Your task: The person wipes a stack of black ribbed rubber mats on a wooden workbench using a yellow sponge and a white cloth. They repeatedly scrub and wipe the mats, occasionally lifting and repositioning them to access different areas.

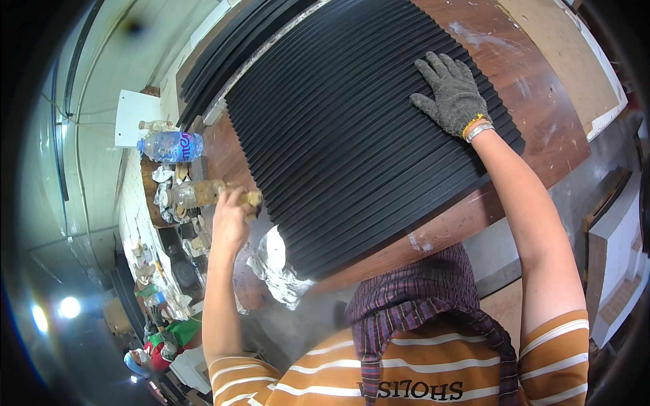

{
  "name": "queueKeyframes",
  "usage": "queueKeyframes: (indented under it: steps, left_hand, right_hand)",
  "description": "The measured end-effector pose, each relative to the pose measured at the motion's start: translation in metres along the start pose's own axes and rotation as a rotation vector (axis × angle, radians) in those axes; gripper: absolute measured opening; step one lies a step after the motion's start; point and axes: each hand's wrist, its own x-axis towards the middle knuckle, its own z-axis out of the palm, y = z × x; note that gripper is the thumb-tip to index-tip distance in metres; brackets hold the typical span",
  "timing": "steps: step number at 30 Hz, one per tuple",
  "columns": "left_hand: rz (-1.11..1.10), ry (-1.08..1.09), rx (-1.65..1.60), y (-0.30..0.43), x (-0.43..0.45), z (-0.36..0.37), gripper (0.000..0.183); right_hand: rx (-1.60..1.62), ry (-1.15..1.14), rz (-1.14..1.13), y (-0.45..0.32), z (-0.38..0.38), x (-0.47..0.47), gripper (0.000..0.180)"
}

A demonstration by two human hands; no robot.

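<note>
My bare left hand is shut on a small yellowish sponge-like pad, blurred, beside the left edge of a large stack of black ribbed strips. The strips lie side by side across a brown wooden tabletop. My right hand, in a dark grey knit glove with a yellow cuff edge, rests flat on the strips towards their right end, fingers spread. Just beyond my left hand lies a clear, stained plastic bottle. A crumpled white cloth or paper sits at the near left corner of the strips.
More long black strips lie at the far left. Left of the table are a blue-capped water bottle and a cluttered bench. Another gloved person works at lower left. White-and-brown panels stand at right.
</note>
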Motion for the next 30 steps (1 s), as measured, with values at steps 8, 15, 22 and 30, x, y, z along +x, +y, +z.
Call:
queueKeyframes:
  steps: [8,15,22,30]
  left_hand:
    - [0.117,0.345,-0.282,0.092,0.144,0.018,0.039]
    - [-0.226,-0.042,-0.032,-0.001,0.063,0.018,0.025]
    - [-0.098,0.36,-0.226,0.064,0.137,0.018,0.036]
    - [-0.011,0.266,-0.069,0.105,0.165,-0.012,0.028]
  right_hand:
    - [-0.033,-0.007,-0.018,-0.003,-0.008,0.001,0.075]
    - [-0.007,-0.009,-0.008,-0.002,-0.004,0.001,0.076]
    - [0.0,-0.008,-0.027,-0.002,-0.005,0.002,0.076]
    - [-0.003,-0.012,-0.035,-0.002,-0.006,0.001,0.076]
